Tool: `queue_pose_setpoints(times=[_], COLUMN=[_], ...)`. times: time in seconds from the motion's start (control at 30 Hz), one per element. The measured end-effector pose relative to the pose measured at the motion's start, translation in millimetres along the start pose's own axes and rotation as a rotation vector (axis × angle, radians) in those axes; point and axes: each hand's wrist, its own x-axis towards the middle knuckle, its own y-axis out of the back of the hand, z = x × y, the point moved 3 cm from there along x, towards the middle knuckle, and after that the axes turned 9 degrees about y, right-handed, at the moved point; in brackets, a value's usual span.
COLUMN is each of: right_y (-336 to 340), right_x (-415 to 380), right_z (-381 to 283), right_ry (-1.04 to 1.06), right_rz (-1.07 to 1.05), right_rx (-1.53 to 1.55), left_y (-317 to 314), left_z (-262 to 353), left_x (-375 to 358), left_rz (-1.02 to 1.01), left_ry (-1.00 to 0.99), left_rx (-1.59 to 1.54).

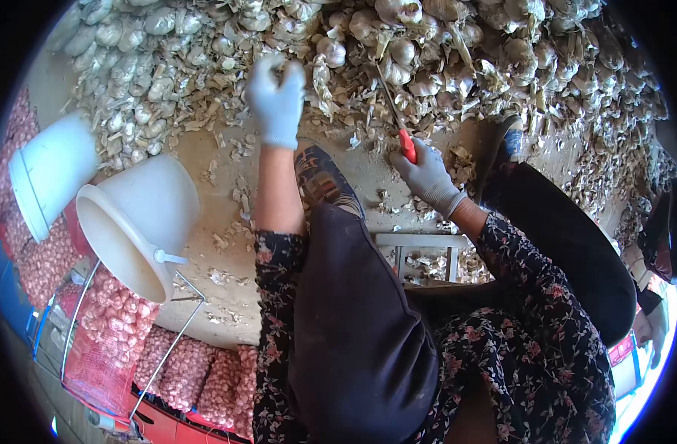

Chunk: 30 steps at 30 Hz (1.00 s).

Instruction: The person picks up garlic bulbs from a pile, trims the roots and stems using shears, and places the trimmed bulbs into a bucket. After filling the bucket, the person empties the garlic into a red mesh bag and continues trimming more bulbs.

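My left hand [278, 102], in a pale work glove, is raised at the front edge of the heap of garlic bulbs [445, 63]. Its thumb and fingers are apart, slightly blurred, with nothing visible between them. In my gloved right hand [428, 176] is a knife [407, 146] with a red handle and a long, narrow blade. The blade slants up and left, its tip close to the stems and a pale garlic bulb [402, 52]. A rounder single bulb [331, 52] lies just right of my left hand.
Left of my leg, a white bucket [179, 196] lies tilted on a metal frame [164, 355]; another bucket [28, 192] is beyond it. Mesh bags of garlic [183, 370] stand at lower left. A metal stool [420, 240] is between my legs. Another person's hand [652, 329] shows at far right.
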Motion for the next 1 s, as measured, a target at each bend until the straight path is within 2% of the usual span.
queue_pose_setpoints(times=[0.07, 0.1, 0.17, 0.2, 0.27, 0.3, 0.37, 0.43, 0.47, 0.5, 0.57, 0.6, 0.67, 0.77, 0.9, 0.97, 1.0], right_y=[-1.4, -4.4, -10.3, -9.3, -5.3, -4.0, 3.6, 4.0, 6.6, 7.7, 11.5, 12.6, 17.7, 19.8, 9.0, 3.0, -1.6], right_x=[-0.3, 0.3, 0.4, 0.3, -0.6, 0.3, 1.4, 3.3, 2.8, 3.1, 3.1, 3.7, 5.6, 8.2, 9.2, 10.3, 11.8], right_z=[-4.6, -5.3, -3.6, -4.9, -5.2, -5.7, -12.7, -11.9, -21.1, -27.6, -43.4, -51.1, -61.5, -77.9, -88.0, -87.9, -80.2], right_ry=[-0.005, -0.003, -0.027, -0.024, 0.045, 0.111, 0.266, 0.372, 0.438, 0.440, 0.522, 0.482, 0.501, 0.484, 0.496, 0.472, 0.541], right_rz=[-0.006, -0.005, -0.004, -0.024, -0.004, 0.010, 0.039, 0.043, 0.055, 0.051, 0.068, 0.035, 0.064, 0.038, -0.039, -0.104, -0.057], right_rx=[-0.004, -0.007, 0.097, 0.059, -0.026, -0.111, -0.242, -0.380, -0.367, -0.363, -0.609, -0.702, -0.742, -0.802, -0.811, -0.831, -0.799], left_y=[-31.4, -47.5, -68.0, -65.2, -41.2, -26.0, -0.8, 15.9, 24.6, 27.3, 31.6, 31.7, 34.6, 43.5, 50.3, 55.7, 58.4], left_z=[41.6, 56.8, 42.5, 34.6, 30.1, 22.6, 0.0, -7.1, 4.1, -1.1, 5.3, 9.3, 20.8, 25.0, 25.8, 20.5, 17.2], left_x=[5.6, 6.3, 26.8, 27.4, 19.5, 8.5, -7.1, -26.9, -40.3, -46.1, -51.5, -52.2, -50.9, -51.8, -57.9, -56.4, -57.2], left_rz=[-0.161, -0.393, -0.430, -0.426, -0.433, -0.319, -0.414, -0.445, -0.430, -0.434, -0.451, -0.453, -0.399, -0.356, -0.263, -0.277, -0.290], left_ry=[-0.197, -0.057, -0.045, -0.049, 0.169, 0.178, 0.214, 0.136, 0.280, 0.276, 0.296, 0.291, 0.137, 0.133, 0.019, 0.020, 0.022], left_rx=[0.504, 0.886, 1.274, 1.274, 0.808, 0.304, -0.276, -0.418, -0.383, -0.423, -0.527, -0.531, -0.362, -0.246, -0.124, -0.075, -0.026])
